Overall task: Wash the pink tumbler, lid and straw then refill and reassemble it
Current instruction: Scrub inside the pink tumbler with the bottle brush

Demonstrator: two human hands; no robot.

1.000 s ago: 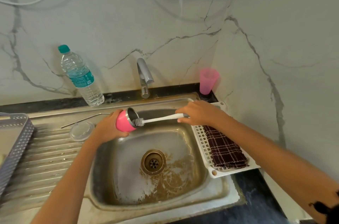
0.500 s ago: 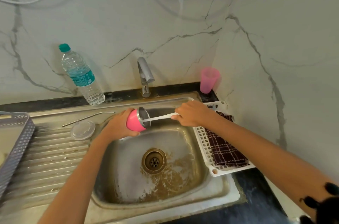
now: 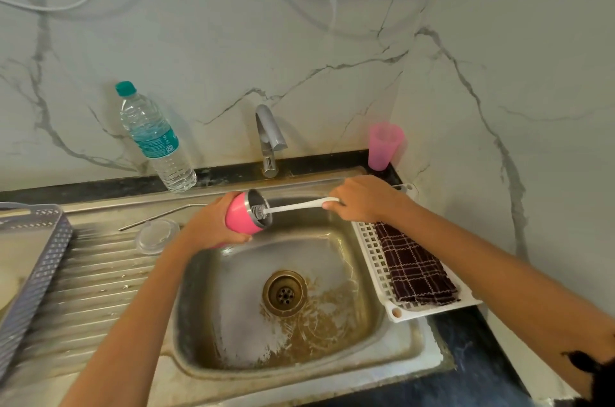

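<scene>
Pink tumbler (image 3: 240,219), tipped sideways over the sink (image 3: 213,300), sits wrapped in the left hand (image 3: 209,227) as the right hand (image 3: 363,202) grips a bottle brush (image 3: 296,206) at its mouth; lid (image 3: 156,235) and straw (image 3: 159,218) lie on the drainboard (image 3: 100,276), apparently unwashed, refill pending.

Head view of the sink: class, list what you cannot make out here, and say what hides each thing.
All in the head view.
1. Inside of the pink tumbler: dark, the brush head blocks its mouth.
2. Tumbler's base: covered by the left hand.
3. Brush handle's end: wrapped in the right hand.
4. Grey basket: cut off by the left edge.
5. Water bottle label: too small to read.
</scene>
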